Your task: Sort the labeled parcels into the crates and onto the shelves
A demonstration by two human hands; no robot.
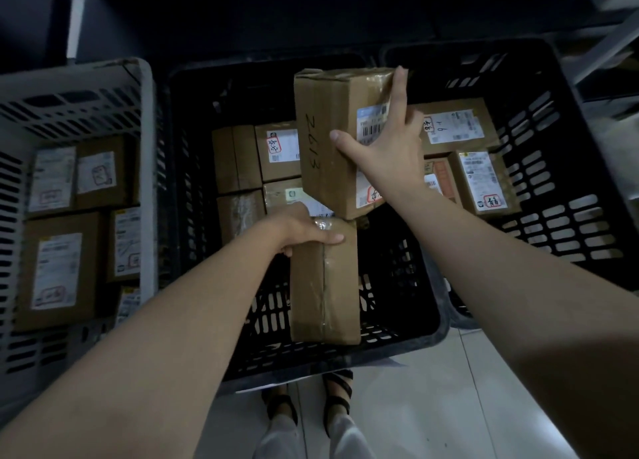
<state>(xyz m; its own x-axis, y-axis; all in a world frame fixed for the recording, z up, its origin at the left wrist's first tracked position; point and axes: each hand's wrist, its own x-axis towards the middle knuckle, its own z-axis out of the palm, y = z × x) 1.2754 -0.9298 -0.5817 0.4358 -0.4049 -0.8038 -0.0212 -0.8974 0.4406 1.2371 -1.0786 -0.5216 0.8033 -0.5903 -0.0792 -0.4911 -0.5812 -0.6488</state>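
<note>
My right hand point(387, 147) holds a tall cardboard parcel point(325, 147) marked 2613 above the black middle crate point(408, 330), thumb on its front face and fingers spread along its labelled side. My left hand point(304, 230) grips the top end of a second taped brown parcel point(323, 285), which hangs lower over the same crate. Inside this crate, along its far side, lie several labelled boxes point(280, 151).
A light grey crate point(145, 120) on the left holds several labelled boxes point(58, 268). Another black crate point(567, 189) on the right contains labelled boxes point(484, 182). Pale floor tiles point(449, 406) and my feet show below. Metal shelf frames point(608, 44) stand at the top right.
</note>
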